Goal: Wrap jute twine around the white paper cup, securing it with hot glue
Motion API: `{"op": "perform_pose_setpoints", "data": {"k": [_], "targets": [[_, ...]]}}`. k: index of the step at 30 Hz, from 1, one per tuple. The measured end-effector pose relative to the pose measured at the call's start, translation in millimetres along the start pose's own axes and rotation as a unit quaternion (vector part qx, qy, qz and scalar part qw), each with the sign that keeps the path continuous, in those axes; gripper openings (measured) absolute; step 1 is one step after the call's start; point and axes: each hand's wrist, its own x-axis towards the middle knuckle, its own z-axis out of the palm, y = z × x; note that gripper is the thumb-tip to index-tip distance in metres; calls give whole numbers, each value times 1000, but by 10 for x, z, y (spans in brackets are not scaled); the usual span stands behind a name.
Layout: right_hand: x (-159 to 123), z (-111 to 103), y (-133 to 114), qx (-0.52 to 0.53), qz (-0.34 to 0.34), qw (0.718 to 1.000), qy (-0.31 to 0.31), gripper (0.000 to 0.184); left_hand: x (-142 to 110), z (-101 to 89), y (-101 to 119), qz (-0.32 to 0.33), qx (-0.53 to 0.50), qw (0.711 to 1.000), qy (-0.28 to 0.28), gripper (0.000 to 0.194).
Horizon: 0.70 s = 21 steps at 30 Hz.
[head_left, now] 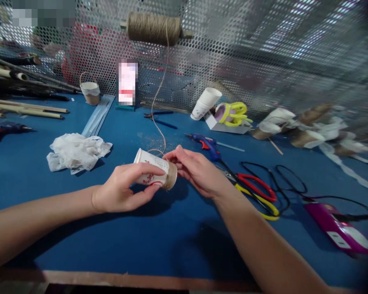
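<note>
White paper cup (pixel 150 165), twine-wrapped end (pixel 171 175)

Ahead of me, from ten to two o'clock, stands a metal mesh wall (pixel 202 61) full of small round holes. My blue tabletop (pixel 79 241) spreads below it, with a brown front edge (pixel 95 278) at six. Pale light streaks show through the mesh at one o'clock; red shapes behind it at eleven look blurred, perhaps fabric.
</note>
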Motion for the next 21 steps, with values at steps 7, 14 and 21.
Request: {"op": "perform_pose_setpoints", "data": {"k": [7, 14, 21], "targets": [[-155, -26, 31, -7, -29, 998, -62, 32, -10, -9, -73, 51, 75, 996, -17, 21], [-196, 33, 105, -73, -93, 992, 32, 30, -15, -19, -60, -83, -80, 993, -30, 49], [-232, 100, 140, -219, -207, 950, 81, 31, 77, -58, -59, -253, -171, 951, -44, 35]]}}
